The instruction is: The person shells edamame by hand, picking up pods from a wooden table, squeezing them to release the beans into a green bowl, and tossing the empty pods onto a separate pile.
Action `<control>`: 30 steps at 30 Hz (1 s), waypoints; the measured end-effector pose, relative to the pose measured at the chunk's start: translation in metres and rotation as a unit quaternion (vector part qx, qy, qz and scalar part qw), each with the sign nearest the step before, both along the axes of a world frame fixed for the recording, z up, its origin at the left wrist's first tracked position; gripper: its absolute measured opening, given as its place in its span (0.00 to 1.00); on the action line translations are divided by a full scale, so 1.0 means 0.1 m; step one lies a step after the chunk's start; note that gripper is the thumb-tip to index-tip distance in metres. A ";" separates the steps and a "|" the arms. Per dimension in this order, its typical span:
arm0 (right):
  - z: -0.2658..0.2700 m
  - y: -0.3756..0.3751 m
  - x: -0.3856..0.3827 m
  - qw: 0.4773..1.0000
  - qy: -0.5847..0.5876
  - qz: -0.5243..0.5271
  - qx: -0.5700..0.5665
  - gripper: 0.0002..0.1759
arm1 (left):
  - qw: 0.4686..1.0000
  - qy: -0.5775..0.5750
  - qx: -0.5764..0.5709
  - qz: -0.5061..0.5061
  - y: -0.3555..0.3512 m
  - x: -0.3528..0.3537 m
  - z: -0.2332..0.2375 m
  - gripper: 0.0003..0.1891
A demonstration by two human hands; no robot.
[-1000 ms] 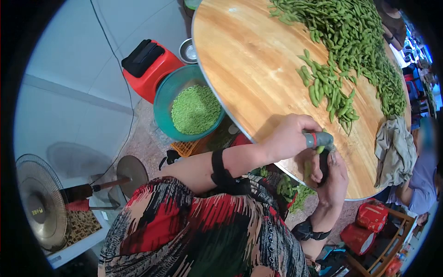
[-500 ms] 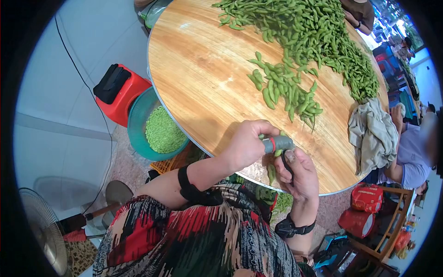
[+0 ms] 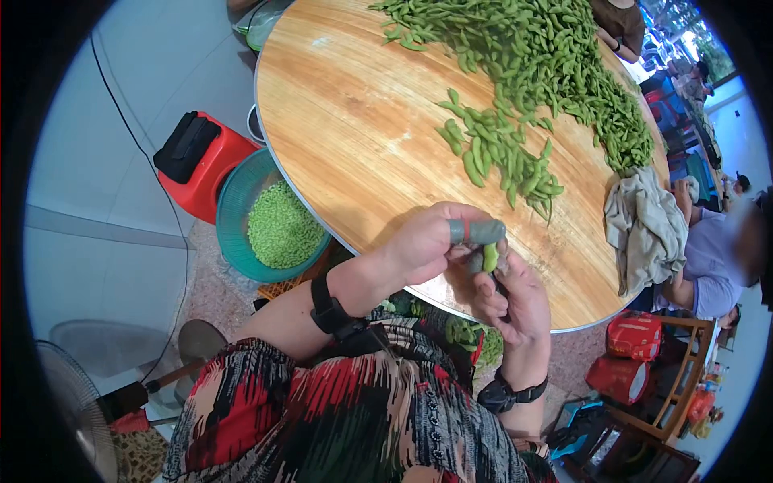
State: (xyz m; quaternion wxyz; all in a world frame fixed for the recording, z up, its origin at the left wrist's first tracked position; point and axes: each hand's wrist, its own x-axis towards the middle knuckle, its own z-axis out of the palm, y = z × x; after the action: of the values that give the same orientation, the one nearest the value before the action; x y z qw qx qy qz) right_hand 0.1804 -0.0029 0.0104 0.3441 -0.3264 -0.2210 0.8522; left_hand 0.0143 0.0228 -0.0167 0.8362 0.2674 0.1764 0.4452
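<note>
As left hand point(image 3: 423, 241) and right hand point(image 3: 515, 299) clamp a pod point(image 3: 489, 258), the table point(image 3: 362, 129) edge lies just beneath.

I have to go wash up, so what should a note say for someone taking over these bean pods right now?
Left hand, grey rubber finger cover on: pinching a green bean pod.
Right hand: holding that pod from below.
Done: shelled green beans lie in the teal plastic bowl beside the round wooden table.
Left: small heap of pods and big pile of pods on the table.
</note>
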 end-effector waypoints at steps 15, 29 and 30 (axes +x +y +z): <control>-0.01 0.28 -0.16 0.816 -0.454 -0.026 0.357 0.09 | 0.989 0.063 -0.024 0.128 0.09 -0.03 -0.12 0.08; 0.13 0.88 -0.32 0.713 -0.510 0.030 0.480 0.11 | 0.956 0.137 -0.045 0.257 0.01 -0.07 -0.09 0.13; 0.13 0.93 -0.37 0.632 -0.545 -0.028 0.551 0.11 | 0.951 0.147 -0.037 0.268 0.01 -0.09 -0.11 0.14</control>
State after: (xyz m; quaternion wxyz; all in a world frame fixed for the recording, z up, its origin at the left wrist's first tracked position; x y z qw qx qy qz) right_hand 0.1435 0.0903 0.0235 0.3010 -0.4868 -0.7874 0.2288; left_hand 0.0056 0.0234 -0.0275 0.6600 0.2416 0.3788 0.6021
